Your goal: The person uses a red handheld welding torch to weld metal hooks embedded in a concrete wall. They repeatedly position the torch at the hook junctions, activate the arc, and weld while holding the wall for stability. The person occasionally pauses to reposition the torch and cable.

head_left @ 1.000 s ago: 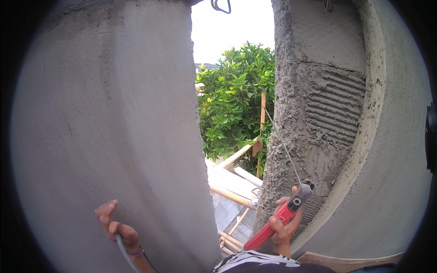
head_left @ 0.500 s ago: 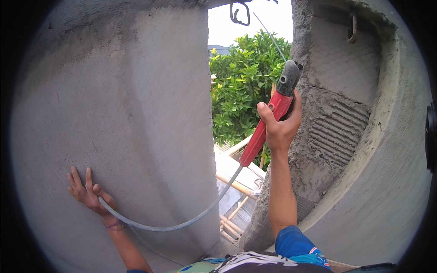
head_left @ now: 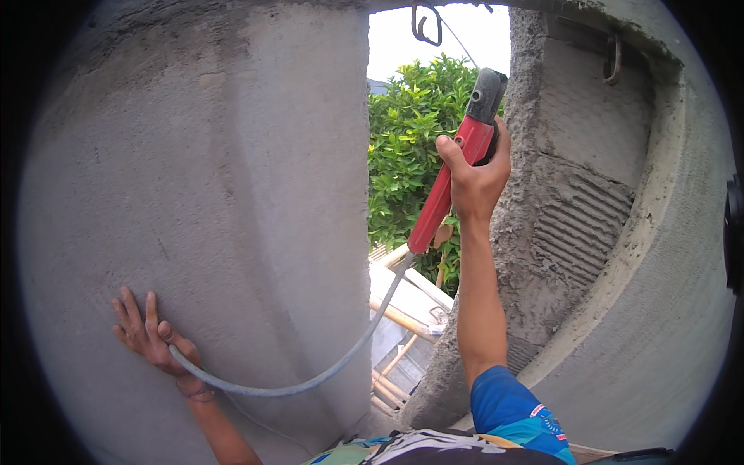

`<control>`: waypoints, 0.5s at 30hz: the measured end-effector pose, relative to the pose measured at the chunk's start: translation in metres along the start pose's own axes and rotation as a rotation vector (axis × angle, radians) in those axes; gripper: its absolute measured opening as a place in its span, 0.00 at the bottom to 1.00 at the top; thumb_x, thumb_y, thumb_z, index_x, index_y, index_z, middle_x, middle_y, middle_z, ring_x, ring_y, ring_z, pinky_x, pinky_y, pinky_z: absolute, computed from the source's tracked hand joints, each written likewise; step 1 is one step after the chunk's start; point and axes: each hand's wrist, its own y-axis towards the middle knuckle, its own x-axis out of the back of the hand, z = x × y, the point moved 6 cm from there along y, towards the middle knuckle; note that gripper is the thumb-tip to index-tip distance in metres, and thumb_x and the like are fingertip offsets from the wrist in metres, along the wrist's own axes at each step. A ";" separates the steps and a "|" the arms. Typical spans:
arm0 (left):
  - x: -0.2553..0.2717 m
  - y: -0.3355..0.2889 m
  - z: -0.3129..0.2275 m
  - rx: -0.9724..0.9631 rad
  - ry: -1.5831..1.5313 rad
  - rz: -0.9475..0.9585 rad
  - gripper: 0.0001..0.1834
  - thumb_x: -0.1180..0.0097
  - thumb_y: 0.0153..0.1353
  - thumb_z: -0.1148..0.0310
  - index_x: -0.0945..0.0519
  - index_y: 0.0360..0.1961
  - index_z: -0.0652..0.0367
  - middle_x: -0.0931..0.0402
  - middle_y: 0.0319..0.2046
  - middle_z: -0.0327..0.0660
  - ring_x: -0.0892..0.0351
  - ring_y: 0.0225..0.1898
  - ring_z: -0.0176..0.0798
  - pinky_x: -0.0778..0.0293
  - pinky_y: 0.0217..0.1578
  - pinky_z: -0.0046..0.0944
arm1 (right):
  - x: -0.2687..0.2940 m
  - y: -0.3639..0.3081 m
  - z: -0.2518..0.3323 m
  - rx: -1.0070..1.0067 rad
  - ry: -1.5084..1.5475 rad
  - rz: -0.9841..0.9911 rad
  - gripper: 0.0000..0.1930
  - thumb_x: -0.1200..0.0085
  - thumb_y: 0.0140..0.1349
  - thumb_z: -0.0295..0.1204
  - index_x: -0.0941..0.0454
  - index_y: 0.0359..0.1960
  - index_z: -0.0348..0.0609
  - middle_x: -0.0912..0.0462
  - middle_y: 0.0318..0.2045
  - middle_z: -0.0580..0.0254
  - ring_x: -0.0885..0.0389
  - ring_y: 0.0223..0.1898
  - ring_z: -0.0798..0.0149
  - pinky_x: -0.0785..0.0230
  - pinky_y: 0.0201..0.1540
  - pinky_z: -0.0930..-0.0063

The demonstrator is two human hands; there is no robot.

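Observation:
My right hand (head_left: 479,172) is raised in the gap between the walls, wrapped round a welding electrode holder with a red handle (head_left: 434,205) and a black head (head_left: 486,96). A thin welding rod (head_left: 463,45) slants up and left from that head toward a bent steel bar loop (head_left: 425,25) at the top of the opening. From the handle's lower end a grey cable (head_left: 310,384) sags across to my left hand (head_left: 151,333). That hand rests on the grey plastered wall (head_left: 194,194) with fingers spread, the cable lying against it near the thumb.
A rough broken concrete edge (head_left: 518,155) borders the gap on the right, with ridged mortar (head_left: 581,225) beyond it. Another steel hook (head_left: 613,62) sticks out at the upper right. Through the gap show a leafy bush (head_left: 411,132) and bamboo poles (head_left: 399,316).
My right hand has lifted the electrode holder higher, and the rod's end now sits closer to the steel loop. My left hand stays on the wall. The view has shifted slightly.

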 end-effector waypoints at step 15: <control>0.000 0.004 0.001 -0.011 -0.032 -0.046 0.33 0.79 0.79 0.52 0.17 0.53 0.53 0.27 0.65 0.41 0.41 0.73 0.45 0.57 0.75 0.52 | -0.003 0.003 -0.003 -0.007 0.011 -0.006 0.40 0.31 0.51 0.32 0.36 0.64 0.31 0.20 0.42 0.56 0.17 0.41 0.64 0.25 0.50 0.69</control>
